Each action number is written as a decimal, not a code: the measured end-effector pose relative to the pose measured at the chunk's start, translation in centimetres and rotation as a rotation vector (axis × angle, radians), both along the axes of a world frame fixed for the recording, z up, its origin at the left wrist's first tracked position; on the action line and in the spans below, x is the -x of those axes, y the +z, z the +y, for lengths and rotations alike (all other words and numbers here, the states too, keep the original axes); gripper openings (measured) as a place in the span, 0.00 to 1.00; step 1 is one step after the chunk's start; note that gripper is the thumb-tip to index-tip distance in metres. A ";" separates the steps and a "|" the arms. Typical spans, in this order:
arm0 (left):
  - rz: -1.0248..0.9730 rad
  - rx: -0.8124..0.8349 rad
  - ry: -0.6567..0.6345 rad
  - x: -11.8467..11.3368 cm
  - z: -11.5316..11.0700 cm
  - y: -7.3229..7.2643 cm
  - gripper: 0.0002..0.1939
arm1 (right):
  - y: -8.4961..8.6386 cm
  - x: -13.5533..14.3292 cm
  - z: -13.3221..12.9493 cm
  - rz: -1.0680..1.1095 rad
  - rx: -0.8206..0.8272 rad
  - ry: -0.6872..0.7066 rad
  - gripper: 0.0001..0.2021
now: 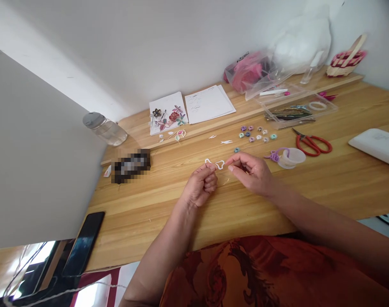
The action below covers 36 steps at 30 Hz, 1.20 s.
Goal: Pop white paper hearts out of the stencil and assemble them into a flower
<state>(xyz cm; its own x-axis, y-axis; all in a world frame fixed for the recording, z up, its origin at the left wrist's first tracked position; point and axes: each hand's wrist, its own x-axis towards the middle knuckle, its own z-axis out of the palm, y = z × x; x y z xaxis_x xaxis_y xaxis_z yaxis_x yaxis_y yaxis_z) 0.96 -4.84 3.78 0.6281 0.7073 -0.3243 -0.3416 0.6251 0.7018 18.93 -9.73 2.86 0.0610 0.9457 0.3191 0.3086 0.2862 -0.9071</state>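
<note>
My left hand (201, 184) is closed, its thumb and forefinger pinching a small white butterfly-shaped outline cutout (220, 165) whose lower middle is hidden by the fingers. Close to the cutout's right wing is my right hand (250, 170), thumb and forefinger tips brought together; whatever lies between them is too small to make out. A thin golden strand (226, 181) shows just below, between the two hands. Beyond them lie small white paper pieces (226, 142) and several bobbins of coloured thread (252, 139).
Red-handled scissors (313, 144) and a small translucent cup (292, 158) with purple cord lie to the right. A clear tray (290, 115) holds wires. Papers (208, 104), flower ornaments (174, 116) and a water bottle (105, 129) stand behind; a phone (85, 243) lies at the left edge.
</note>
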 end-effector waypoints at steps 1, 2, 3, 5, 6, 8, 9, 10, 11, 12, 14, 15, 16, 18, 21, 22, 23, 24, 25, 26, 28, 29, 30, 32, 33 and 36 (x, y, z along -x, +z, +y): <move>-0.027 0.025 0.001 0.1 0.0 -0.3 0.15 | 0.0 0.0 0.0 0.012 -0.009 0.015 0.04; -0.048 0.049 0.001 0.2 0.0 -0.5 0.15 | 0.0 -0.1 -0.1 0.021 -0.021 0.033 0.04; -0.064 0.068 -0.002 0.3 0.0 -0.7 0.14 | 0.0 -0.2 -0.1 0.024 -0.031 0.056 0.03; -0.081 0.096 -0.005 0.4 0.0 -1.0 0.13 | 0.1 -0.4 -0.1 -0.001 -0.046 0.104 0.05; -0.084 0.104 -0.003 0.5 0.0 -1.0 0.13 | 0.2 -0.5 -0.2 -0.028 -0.055 0.122 0.06; -0.083 0.114 0.008 0.5 0.1 -1.0 0.13 | 0.4 -0.7 -0.2 -0.101 -0.083 0.147 0.09; -0.081 0.118 0.012 0.5 0.1 -1.0 0.13 | 0.5 -0.7 -0.1 -0.141 -0.098 0.156 0.09; -0.080 0.120 0.016 0.5 0.1 -1.0 0.13 | 0.6 -0.8 -0.1 -0.181 -0.110 0.161 0.09; -0.081 0.122 0.019 0.5 0.1 -0.9 0.13 | 0.7 -0.8 -0.1 -0.219 -0.118 0.165 0.09; -0.084 0.122 0.021 0.4 0.1 -0.9 0.13 | 0.7 -0.8 0.0 -0.254 -0.124 0.168 0.09; -0.087 0.121 0.023 0.5 0.2 -0.8 0.13 | 0.7 -0.7 0.1 -0.305 -0.126 0.169 0.08; -0.086 0.121 0.025 0.5 0.2 -0.8 0.13 | 0.6 -0.7 0.2 -0.317 -0.127 0.171 0.08; -0.084 0.120 0.025 0.5 0.2 -0.8 0.13 | 0.5 -0.7 0.2 -0.322 -0.131 0.175 0.07; -0.075 0.114 0.026 0.6 0.3 -0.8 0.13 | 0.3 -0.8 0.3 -0.322 -0.135 0.189 0.04; -0.032 0.081 0.029 0.6 0.3 -0.9 0.13 | 0.2 -0.9 0.4 -0.310 -0.136 0.194 0.02; -0.006 0.061 0.034 0.5 0.2 -0.9 0.14 | 0.3 -0.9 0.4 -0.301 -0.134 0.187 0.03; 0.023 0.039 0.041 0.5 0.1 -0.9 0.14 | 0.3 -0.9 0.4 -0.292 -0.132 0.177 0.03; 0.051 0.017 0.048 0.4 0.0 -0.9 0.14 | 0.4 -0.8 0.4 -0.283 -0.130 0.169 0.03; 0.073 -0.001 0.055 0.4 0.0 -1.0 0.14 | 0.4 -0.8 0.4 -0.280 -0.124 0.166 0.03; 0.086 -0.015 0.061 0.3 -0.1 -1.0 0.15 | 0.5 -0.8 0.4 -0.277 -0.119 0.163 0.03; 0.087 -0.025 0.072 0.2 -0.2 -1.1 0.14 | 0.5 -0.7 0.3 -0.271 -0.104 0.151 0.03; 0.080 -0.023 0.072 0.2 -0.2 -1.1 0.14 | 0.6 -0.6 0.3 -0.262 -0.095 0.136 0.03; 0.071 -0.017 0.070 0.2 -0.2 -1.2 0.14 | 0.5 -0.6 0.2 -0.249 -0.085 0.114 0.03; 0.053 0.000 0.065 0.3 -0.1 -1.2 0.13 | 0.5 -0.6 0.2 -0.226 -0.060 0.071 0.03; 0.046 0.010 0.063 0.3 0.0 -1.2 0.13 | 0.4 -0.6 0.1 -0.219 -0.047 0.056 0.04; 0.021 0.027 0.073 0.4 0.0 -1.1 0.11 | 0.4 -0.6 0.1 -0.216 -0.020 0.037 0.06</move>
<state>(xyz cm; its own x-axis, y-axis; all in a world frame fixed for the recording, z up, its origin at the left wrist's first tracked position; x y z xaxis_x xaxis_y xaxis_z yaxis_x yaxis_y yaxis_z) 0.58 -4.79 2.67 0.5682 0.7415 -0.3567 -0.3724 0.6183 0.6921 19.57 -9.66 3.25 -0.0455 0.9395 0.3394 0.4844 0.3179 -0.8151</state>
